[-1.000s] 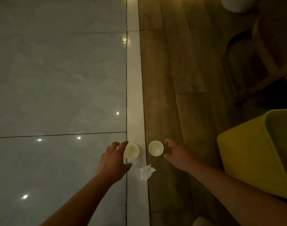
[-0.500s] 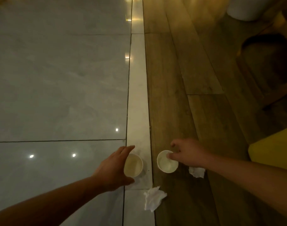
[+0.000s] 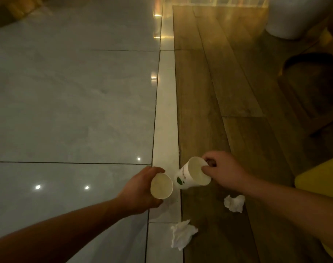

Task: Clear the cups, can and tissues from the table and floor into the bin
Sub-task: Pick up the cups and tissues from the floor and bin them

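My left hand (image 3: pixel 139 190) is wrapped around a white paper cup (image 3: pixel 161 185), whose open mouth faces up at me. My right hand (image 3: pixel 222 170) pinches the rim of a second white paper cup (image 3: pixel 188 176), which is tilted and shows a green mark on its side. Both cups are lifted just above the floor and almost touch each other. Two crumpled white tissues lie on the floor: one (image 3: pixel 181 235) on the pale strip below the cups, the other (image 3: pixel 234 203) on the wood under my right wrist.
A yellow bin (image 3: pixel 321 179) stands at the right edge. A dark wooden chair (image 3: pixel 313 88) and a white round base (image 3: pixel 294 18) are at the back right. Grey glossy tiles (image 3: pixel 67 111) cover the left, wood planks (image 3: pixel 218 92) the right.
Both hands have closed on the cups and raised them off the floor. The right cup is now tilted. The view has shifted, so the tissues and bin sit elsewhere in frame.
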Available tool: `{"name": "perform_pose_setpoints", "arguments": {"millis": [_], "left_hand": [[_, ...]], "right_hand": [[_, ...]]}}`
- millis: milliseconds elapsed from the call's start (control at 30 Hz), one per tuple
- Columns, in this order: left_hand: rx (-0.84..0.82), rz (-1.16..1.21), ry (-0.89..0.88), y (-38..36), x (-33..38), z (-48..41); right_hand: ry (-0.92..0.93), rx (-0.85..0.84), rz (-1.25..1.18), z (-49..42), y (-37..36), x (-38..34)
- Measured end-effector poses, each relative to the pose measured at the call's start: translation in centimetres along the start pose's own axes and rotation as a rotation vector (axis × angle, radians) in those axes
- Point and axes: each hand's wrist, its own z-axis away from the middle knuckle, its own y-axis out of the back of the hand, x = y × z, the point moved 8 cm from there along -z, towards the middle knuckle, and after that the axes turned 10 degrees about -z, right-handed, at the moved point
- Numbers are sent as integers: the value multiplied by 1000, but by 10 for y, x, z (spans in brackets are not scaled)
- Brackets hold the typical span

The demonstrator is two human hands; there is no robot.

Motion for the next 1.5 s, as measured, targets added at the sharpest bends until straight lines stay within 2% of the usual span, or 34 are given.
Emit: {"name": "perform_pose_setpoints", "arguments": {"millis": [133,400,633,733,867,967,1100,1200,1300,1500], "left_hand": [[-20,20,45,1,-2,6],[35,144,57,7,9,9],[8,140,-16,7,20,9],[39,160,-12,11,19,7],[73,222,15,19,13,5],[64,237,17,20,14,5],[62,208,25,19,9,4],[61,190,36,19,5,4],[63,180,39,18,1,4],[57,166,54,16,-3,2]], "right_hand": [[91,-11,-182,5,-1,-44],[164,-106,119,6,-16,-69],[191,-173,144,9,-42,-76],[133,-211,18,5,-41,-71],[-29,-84,-149,-12,-6,-25],[-94,-83,94,-11,0,31],[-72,-360,666,7,-26,84],[-42,-451,874,15,-37,101],[-47,-454,879,20,-39,111],[11,-334,616,14,-33,106]]}}
